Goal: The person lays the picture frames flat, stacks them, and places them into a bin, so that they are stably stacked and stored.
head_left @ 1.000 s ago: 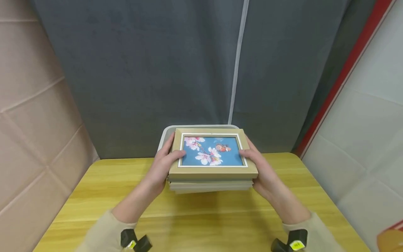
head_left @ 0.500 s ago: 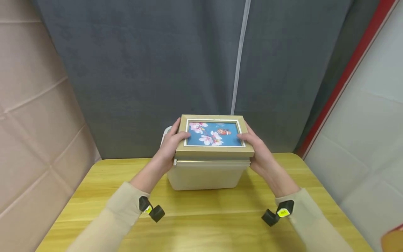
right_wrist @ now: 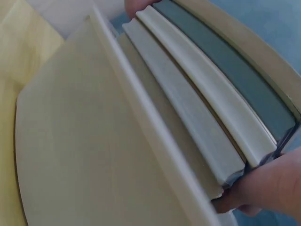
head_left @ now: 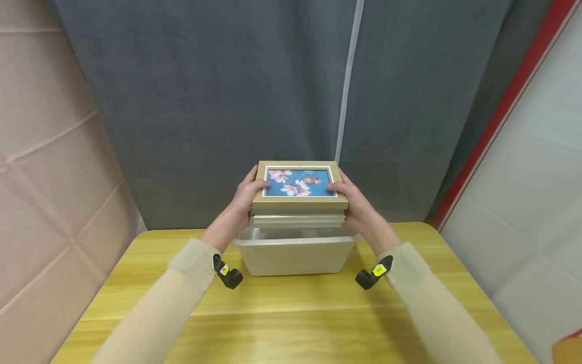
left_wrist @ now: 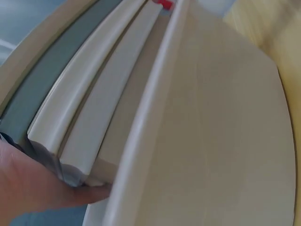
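Both hands hold a stack of picture frames over a white plastic bin (head_left: 294,259). The top picture frame (head_left: 300,205) is gold with a white inner edge, around a blue picture of pink blossoms and a butterfly. Below it, a green frame (left_wrist: 43,87) and paler ones show their edges in the wrist views. My left hand (head_left: 242,200) grips the stack's left end, thumb on top and fingers underneath. At the opposite end my right hand (head_left: 359,206) grips it the same way. In both wrist views the fingertips and lower frames are right at the bin's rim (right_wrist: 141,106).
The bin stands at the back of a yellow wood-grain table (head_left: 291,316), close to a grey curtain (head_left: 204,101). Pale padded walls flank the table left and right. An orange and red object (head_left: 568,349) shows at the lower right edge.
The hands have carried the stack of picture frames away from the body and over the bin. The bin's front wall and near rim, hidden behind the stack at first, now show.
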`<state>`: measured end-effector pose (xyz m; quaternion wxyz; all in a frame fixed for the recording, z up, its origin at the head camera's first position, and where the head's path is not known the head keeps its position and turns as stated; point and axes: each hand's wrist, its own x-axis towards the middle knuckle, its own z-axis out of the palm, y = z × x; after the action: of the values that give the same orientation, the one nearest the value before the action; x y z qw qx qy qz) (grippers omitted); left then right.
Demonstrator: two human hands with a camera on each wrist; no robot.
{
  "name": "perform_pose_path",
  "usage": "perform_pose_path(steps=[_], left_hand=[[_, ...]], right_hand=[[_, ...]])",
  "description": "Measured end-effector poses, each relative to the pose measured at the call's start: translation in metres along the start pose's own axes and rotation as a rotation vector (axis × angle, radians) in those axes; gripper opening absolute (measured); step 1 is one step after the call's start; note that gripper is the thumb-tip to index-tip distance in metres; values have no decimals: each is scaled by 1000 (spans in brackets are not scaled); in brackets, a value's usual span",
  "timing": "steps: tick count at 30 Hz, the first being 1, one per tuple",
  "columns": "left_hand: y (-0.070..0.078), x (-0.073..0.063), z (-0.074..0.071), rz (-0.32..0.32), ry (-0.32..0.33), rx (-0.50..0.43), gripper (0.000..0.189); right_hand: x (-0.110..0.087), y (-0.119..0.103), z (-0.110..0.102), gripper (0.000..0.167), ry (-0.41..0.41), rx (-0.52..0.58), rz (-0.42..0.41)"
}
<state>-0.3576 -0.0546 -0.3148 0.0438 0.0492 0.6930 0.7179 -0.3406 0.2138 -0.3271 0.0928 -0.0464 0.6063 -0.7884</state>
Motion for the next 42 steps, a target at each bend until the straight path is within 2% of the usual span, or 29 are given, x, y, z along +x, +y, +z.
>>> perform_pose_path(steps=[7, 14, 22, 29, 38, 42], left_hand=[[-16, 12, -1, -33, -3, 6, 86], [-25, 16, -4, -60, -20, -13, 84], [-38, 18, -10, -56, -64, -12, 82], [-41, 19, -10, -26, -78, -18, 84], [-43, 19, -13, -49, -93, -23, 88], [-44, 15, -13, -64, -101, -24, 91]], right_hand=[[7, 16, -7, 82, 27, 13, 29], [13, 23, -8, 85, 24, 17, -2], [14, 31, -9, 91, 3, -4, 11], [13, 32, -11, 94, 9, -5, -4], [15, 33, -9, 95, 6, 7, 0], [14, 33, -9, 96, 2, 15, 32]])
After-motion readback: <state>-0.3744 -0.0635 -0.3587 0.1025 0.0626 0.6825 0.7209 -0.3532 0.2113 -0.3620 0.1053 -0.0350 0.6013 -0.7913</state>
